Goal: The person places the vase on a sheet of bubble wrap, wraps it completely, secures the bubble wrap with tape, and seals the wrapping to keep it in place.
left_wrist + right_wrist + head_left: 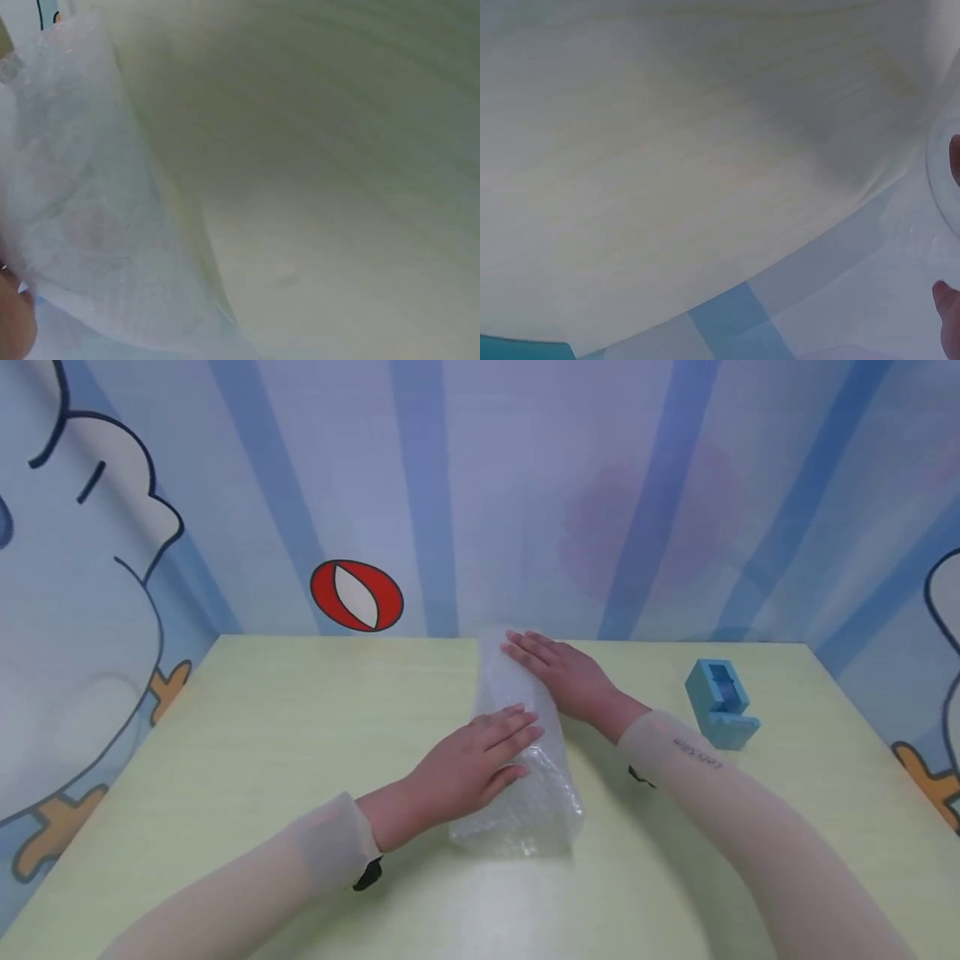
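Note:
A long strip of clear bubble wrap (525, 831) lies lengthwise on the table, its far end near the back edge. My left hand (468, 767) rests across its middle with the fingers extended. Farther up, my right hand (567, 677) lies over the right side of the wrap, fingers straight and pointing left. In the left wrist view the wrap (90, 187) fills the left side, with a bit of a finger (15, 319) at the edge. The right wrist view catches only fingertips (951, 322) at its right border, over the see-through wrap.
A blue tape dispenser (722, 706) stands on the pale yellow table (322, 718), right of my right hand. Behind the table's back edge rises a striped cartoon backdrop (510, 485) with a red and white ball printed on it.

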### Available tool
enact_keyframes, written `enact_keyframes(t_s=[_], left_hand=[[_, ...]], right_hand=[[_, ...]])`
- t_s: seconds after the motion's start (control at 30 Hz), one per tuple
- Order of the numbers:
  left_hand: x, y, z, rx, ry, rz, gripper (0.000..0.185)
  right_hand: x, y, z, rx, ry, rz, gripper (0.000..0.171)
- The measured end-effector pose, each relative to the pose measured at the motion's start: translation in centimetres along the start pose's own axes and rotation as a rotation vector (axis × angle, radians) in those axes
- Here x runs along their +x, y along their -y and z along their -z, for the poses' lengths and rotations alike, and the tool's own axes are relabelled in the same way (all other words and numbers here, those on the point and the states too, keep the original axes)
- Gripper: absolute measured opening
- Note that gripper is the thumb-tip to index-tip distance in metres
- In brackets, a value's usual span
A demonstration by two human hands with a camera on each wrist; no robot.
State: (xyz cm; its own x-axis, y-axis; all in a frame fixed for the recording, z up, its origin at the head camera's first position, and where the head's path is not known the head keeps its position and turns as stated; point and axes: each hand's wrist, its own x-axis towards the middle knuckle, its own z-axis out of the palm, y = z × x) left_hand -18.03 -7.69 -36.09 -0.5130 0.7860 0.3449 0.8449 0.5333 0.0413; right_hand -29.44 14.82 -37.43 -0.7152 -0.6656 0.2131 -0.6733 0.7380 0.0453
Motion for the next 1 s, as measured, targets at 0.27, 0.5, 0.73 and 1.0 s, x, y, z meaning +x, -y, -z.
enact_keyframes(t_s=[0.27,0.5,0.73,1.0], left_hand=[[0.6,-0.6,-1.4,0.015,-0.122,-0.023,0.044],[0.8,-0.8,-1.8,0.081,-0.172,-0.012,0.041],[0.5,-0.5,-1.6,0.029,-0.166,0.007,0.041],[0.7,-0.7,-1.4,0.018,-0.148,0.001,0.042]], right_hand=[[-0.1,-0.5,0.2,-0.031,0.047,-0.052,0.070],[-2.1,-1.2,2.8,-0.019,0.002,-0.141,0.089],[-8.4,-2.4,6.9,0.483,-0.036,-0.459,0.058],[-14.9,-2.3,7.4,0.692,-0.046,-0.626,0.052]])
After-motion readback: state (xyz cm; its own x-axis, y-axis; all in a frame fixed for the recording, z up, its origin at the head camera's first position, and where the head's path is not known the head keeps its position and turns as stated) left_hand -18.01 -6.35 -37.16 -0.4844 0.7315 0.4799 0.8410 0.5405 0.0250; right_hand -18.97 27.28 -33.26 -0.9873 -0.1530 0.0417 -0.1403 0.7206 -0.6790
